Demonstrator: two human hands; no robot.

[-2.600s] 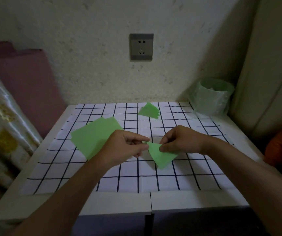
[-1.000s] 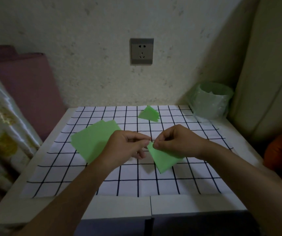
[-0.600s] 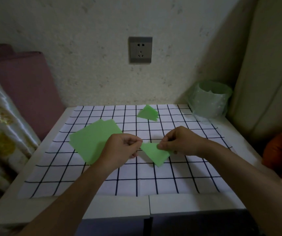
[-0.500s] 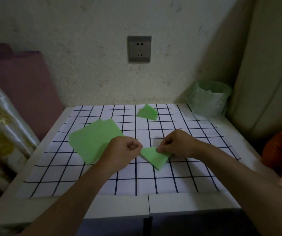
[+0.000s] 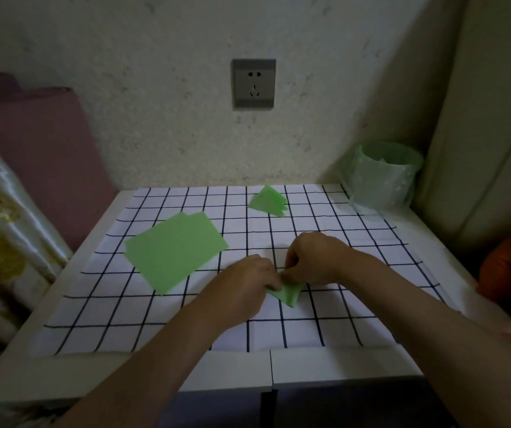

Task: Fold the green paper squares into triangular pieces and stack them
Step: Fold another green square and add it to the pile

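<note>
Green folded piece (image 5: 288, 296), pinched by your right hand (image 5: 313, 261) and pressed under your left hand (image 5: 245, 285) at 5 o'clock on the mat (image 5: 356, 319), may crease crooked if its layers slip.

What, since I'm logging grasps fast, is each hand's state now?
Left hand: on the paper, grip hidden; cannot tell.
Right hand: pinches the paper.

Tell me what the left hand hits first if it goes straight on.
Probably the right hand, close ahead; the left hand rests on the folded green piece between them. Depth unclear.
</note>
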